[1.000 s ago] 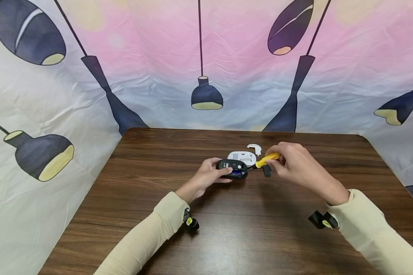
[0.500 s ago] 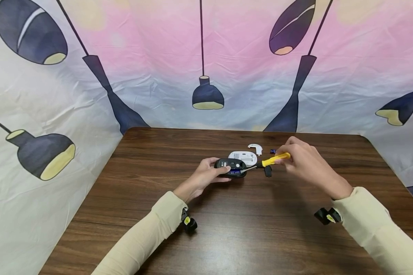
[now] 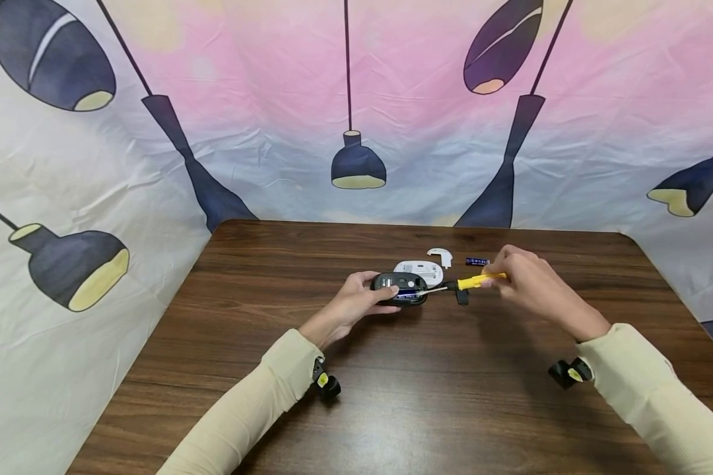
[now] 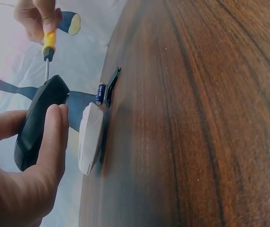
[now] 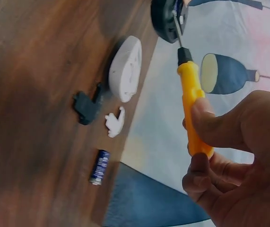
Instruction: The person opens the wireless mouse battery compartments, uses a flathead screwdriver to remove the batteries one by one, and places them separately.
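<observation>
— So where does the black mouse [image 3: 399, 289] sit?

— Near the middle of the wooden table [image 3: 404, 396], underside up, tilted in the left hand [image 3: 356, 305]. Something blue shows in its open bay, likely a battery, though I cannot say for certain.

— What lies around it?

— Just behind it, a white mouse shell [image 3: 418, 270] rests flat on the wood, and beyond that a small white curved piece [image 3: 440, 254]. To the right of the black mouse lies a small black piece [image 3: 462, 295]. Farther back, a loose blue battery [image 3: 476, 261] lies on its side, just beside the right hand. The right wrist view shows them spread out: white shell [image 5: 125, 68], black piece [image 5: 86, 107], white piece [image 5: 114, 122], battery [image 5: 99, 166]. Nothing stands between the tool and the mouse.

— And the fingers?

— Those of the left hand are curled round the black mouse [image 4: 38, 120], thumb along its near edge and the rest behind it. The right hand [image 3: 525, 282] pinches the yellow handle of a screwdriver [image 3: 472, 283] between thumb and fingertips, close together. The metal shaft reaches left and its tip meets the underside of the mouse.

— Any writing you can read?

— The battery carries pale print on its blue sleeve, too small and blurred to make out. The mouse underside has pale patches, also unreadable.
</observation>
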Available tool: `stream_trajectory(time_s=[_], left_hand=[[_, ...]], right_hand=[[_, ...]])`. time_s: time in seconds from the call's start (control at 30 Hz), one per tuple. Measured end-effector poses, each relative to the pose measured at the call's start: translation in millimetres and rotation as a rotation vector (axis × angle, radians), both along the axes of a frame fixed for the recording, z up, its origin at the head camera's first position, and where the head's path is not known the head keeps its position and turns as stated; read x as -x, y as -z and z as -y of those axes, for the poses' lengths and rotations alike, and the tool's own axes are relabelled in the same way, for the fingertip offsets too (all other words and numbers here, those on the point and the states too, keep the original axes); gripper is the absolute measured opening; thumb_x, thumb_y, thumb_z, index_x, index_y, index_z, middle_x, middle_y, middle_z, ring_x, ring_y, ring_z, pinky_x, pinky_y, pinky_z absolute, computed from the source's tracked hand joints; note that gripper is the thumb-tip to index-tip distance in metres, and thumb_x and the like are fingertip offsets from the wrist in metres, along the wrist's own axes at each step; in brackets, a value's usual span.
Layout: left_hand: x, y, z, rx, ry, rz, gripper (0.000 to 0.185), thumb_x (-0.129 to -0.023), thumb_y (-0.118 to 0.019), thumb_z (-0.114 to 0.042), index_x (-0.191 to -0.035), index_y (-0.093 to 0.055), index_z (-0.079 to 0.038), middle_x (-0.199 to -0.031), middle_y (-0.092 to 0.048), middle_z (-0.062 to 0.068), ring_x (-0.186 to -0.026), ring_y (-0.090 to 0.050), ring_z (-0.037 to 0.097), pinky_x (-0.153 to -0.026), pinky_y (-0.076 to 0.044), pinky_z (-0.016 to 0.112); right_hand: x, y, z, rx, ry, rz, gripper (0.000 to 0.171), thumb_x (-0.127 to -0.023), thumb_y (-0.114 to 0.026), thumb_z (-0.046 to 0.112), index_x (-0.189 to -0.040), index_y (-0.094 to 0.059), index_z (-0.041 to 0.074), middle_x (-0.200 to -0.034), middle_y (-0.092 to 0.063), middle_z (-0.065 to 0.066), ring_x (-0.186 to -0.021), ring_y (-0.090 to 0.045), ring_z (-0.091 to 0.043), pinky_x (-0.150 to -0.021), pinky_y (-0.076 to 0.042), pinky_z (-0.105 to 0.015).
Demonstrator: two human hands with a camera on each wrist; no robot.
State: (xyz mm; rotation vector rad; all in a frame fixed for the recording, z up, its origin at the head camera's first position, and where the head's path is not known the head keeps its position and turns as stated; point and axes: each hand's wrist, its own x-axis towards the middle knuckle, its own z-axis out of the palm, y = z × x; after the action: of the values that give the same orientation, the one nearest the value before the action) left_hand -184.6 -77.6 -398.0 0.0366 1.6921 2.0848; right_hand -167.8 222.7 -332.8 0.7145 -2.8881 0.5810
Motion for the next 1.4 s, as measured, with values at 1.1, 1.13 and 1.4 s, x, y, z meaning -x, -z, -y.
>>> stream_trajectory(time_s=[1.1,1.13,1.4], left_hand=[[-1.2,1.5,1,-0.033,0.025,0.014,0.051,-0.098,-0.061,0.007,-0.142,-0.038,0.015,-0.136,-0.051,0.035,-0.12,-0.06,0.041,-0.096,-0.058,0.044],[-1.2,1.5,1,-0.036,0.026,0.014,0.051,-0.098,-0.061,0.007,-0.142,-0.038,0.015,-0.136,-0.051,0.035,-0.12,-0.06,0.041,-0.097,-0.058,0.045],[-0.7,1.9,1,-0.038,0.026,0.023,0.05,-0.097,-0.061,0.007,-0.141,-0.039,0.015,-0.136,-0.051,0.035,-0.121,-0.059,0.042,-0.094,-0.06,0.043]], right_hand=[[-0.5,53.0,-17,0.28,0.068,0.258,0.02,-0.094,-0.071,0.004,-0.11,-0.075,-0.007,-0.101,-0.071,-0.014,-0.085,-0.057,-0.02,-0.06,-0.045,-0.022],[-0.4,54.2,-17,0.286,0.068,0.266,0.02,-0.095,-0.071,0.004,-0.111,-0.075,-0.007,-0.102,-0.071,-0.014,-0.085,-0.057,-0.02,-0.06,-0.045,-0.022],[0.1,61.5,-18,0.314,0.062,0.269,0.021,-0.094,-0.072,0.006,-0.11,-0.075,-0.006,-0.099,-0.072,-0.013,-0.08,-0.055,-0.017,-0.059,-0.045,-0.021]])
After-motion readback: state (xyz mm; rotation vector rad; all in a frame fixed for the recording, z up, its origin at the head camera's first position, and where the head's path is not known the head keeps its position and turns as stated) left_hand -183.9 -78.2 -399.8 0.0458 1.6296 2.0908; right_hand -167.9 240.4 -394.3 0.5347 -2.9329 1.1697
